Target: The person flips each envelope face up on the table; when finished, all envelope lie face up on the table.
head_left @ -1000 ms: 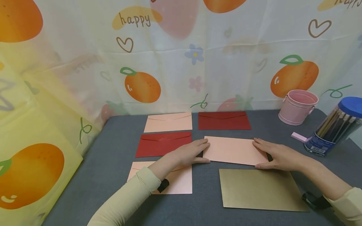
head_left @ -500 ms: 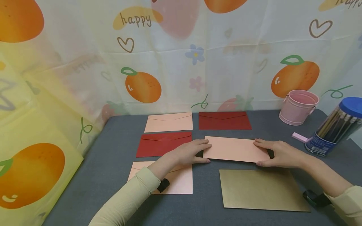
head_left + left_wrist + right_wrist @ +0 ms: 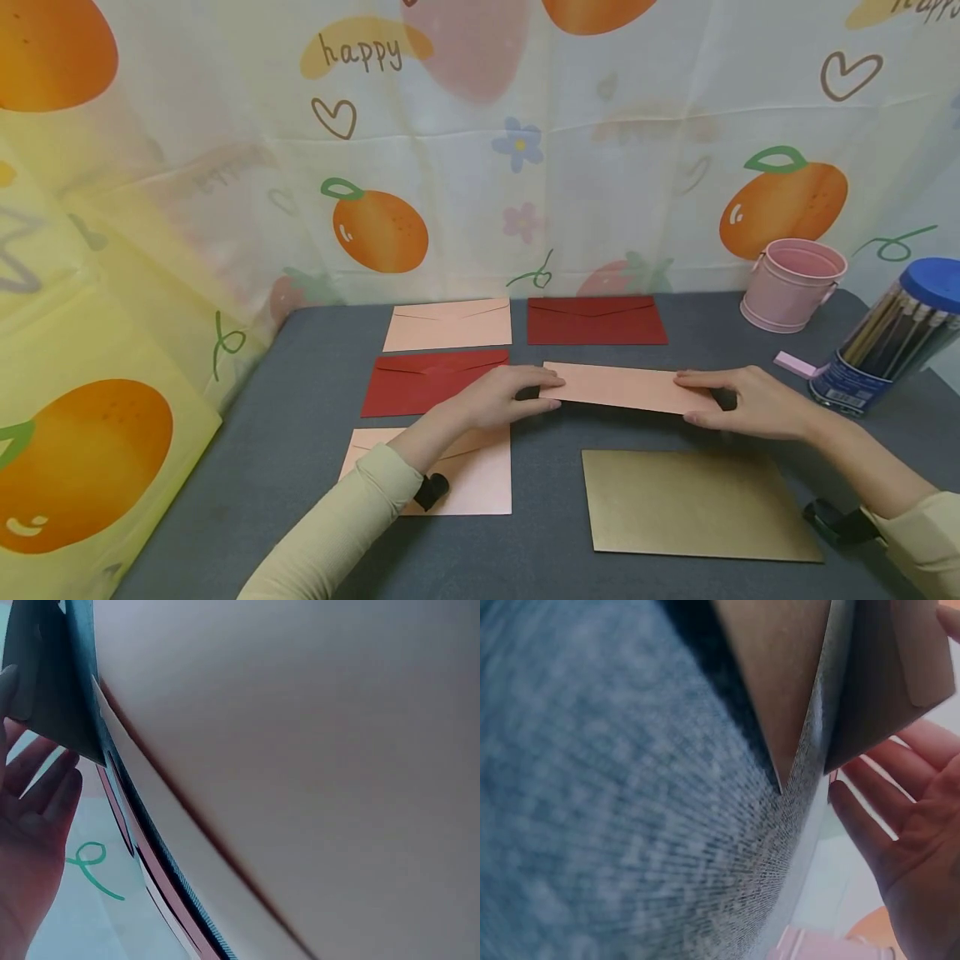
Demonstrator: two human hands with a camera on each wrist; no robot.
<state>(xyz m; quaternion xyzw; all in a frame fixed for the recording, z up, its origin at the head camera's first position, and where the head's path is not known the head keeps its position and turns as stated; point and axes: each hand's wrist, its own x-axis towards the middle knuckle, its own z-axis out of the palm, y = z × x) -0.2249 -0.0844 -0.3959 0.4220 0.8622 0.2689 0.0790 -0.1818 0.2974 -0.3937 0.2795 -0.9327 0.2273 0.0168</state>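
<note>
Between my two hands is a pale pink envelope [image 3: 622, 386], its near edge raised off the table and its plain face tilted. My left hand [image 3: 501, 396] pinches its left end, thumb at the near edge and fingers at the far edge. At the right end, my right hand [image 3: 738, 402] pinches it the same way. The envelope's shaded underside [image 3: 877, 682] shows in the right wrist view. Nearer to me lies a gold envelope [image 3: 697, 504], flat. Under my left forearm is a pink envelope [image 3: 480, 479], partly covered.
A red envelope [image 3: 431, 383], another pink envelope [image 3: 450, 325] and a dark red envelope [image 3: 596, 321] lie flat behind. On the right stand a pink bucket [image 3: 791, 283] and a blue-lidded jar of pencils [image 3: 888, 333], with a small pink block [image 3: 793, 363] beside it.
The pink envelope's near edge has risen, so its face looks narrower from above. Both thumbs have moved up and away from me with it; the other envelopes have stayed put.
</note>
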